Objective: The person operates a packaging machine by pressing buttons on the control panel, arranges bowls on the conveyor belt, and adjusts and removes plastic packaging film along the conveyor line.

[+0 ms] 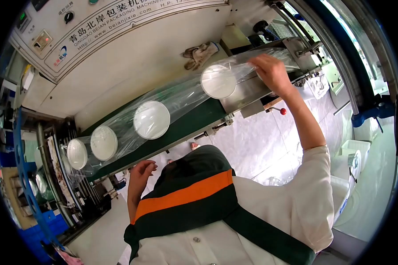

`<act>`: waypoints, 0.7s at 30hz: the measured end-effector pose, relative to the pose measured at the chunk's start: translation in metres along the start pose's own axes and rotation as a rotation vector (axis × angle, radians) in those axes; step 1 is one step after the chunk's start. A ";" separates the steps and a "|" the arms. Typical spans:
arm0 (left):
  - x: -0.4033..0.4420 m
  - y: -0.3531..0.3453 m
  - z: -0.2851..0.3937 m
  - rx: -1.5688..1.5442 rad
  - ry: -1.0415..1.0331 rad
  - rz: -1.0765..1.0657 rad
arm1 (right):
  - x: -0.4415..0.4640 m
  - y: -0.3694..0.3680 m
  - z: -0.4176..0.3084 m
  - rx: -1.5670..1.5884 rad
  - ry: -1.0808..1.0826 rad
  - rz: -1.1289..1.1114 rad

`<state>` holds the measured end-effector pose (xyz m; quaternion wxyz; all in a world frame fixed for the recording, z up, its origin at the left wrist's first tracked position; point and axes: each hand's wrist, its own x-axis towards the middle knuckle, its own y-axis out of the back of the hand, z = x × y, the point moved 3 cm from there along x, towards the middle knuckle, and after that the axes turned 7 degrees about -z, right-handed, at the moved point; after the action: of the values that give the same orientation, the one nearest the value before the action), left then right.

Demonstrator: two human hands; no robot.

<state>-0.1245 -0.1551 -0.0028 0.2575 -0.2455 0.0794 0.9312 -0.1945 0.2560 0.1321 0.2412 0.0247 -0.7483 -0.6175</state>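
Right hand (269, 70): at film (185, 89), past belt's (201, 115) right end, hold unclear. Left hand (141, 173): half-open, empty. Apparently wrapping discs (151, 119); next needs spacing.

The pale tiled floor (254, 139) gleams, brightly lit.

Dark green flat conveyor belt (194, 118), meeting a silver metal plate (243, 93). Along both: clear crinkled plastic film (183, 98) with four round white discs (151, 119), spaced in one row.
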 end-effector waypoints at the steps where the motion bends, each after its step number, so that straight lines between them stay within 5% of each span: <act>1: 0.001 0.001 -0.003 -0.001 -0.007 -0.005 | -0.003 -0.005 -0.005 0.001 0.000 0.000; 12: -0.005 0.002 0.010 0.015 -0.047 0.005 | 0.012 -0.045 -0.046 0.222 0.245 -0.213; 15: 0.002 0.009 0.028 -0.088 -0.159 -0.024 | 0.037 -0.018 -0.031 -0.229 0.095 -0.163; 18: 0.005 0.024 0.084 -0.184 -0.428 0.165 | 0.069 0.055 -0.050 0.048 0.005 0.766; 20: 0.005 0.032 0.087 -0.196 -0.459 0.249 | 0.068 0.037 -0.066 0.163 0.004 0.594; 21: 0.002 0.043 0.081 0.105 -0.482 0.476 | 0.043 0.009 -0.078 -0.037 0.174 0.418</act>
<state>-0.1819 -0.1686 0.0677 0.0565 0.0208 0.1190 0.9911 -0.1999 0.1727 0.1643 0.4280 -0.0821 -0.7019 -0.5634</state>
